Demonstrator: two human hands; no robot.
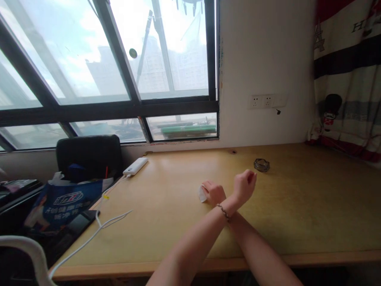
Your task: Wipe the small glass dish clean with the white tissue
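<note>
My forearms cross above the wooden table [166,222], the left one over the right. My left hand [244,186] reaches to the right side, its fingers curled into a fist with nothing showing in it. A dark beaded bracelet [224,212] circles the left wrist. On the left side, my right hand [214,193] grips a crumpled white tissue [202,194] close to the tabletop. Part of the tissue is hidden behind the fingers. A dark glass ashtray [262,165] sits just beyond my left fist, apart from it.
A white power bank [135,167] with a white cable [114,219] lies along the table's left edge. Left of the table are a black chair [89,153] and a blue bag [64,202]. Behind are a window, wall sockets [262,101] and a patterned curtain [348,87].
</note>
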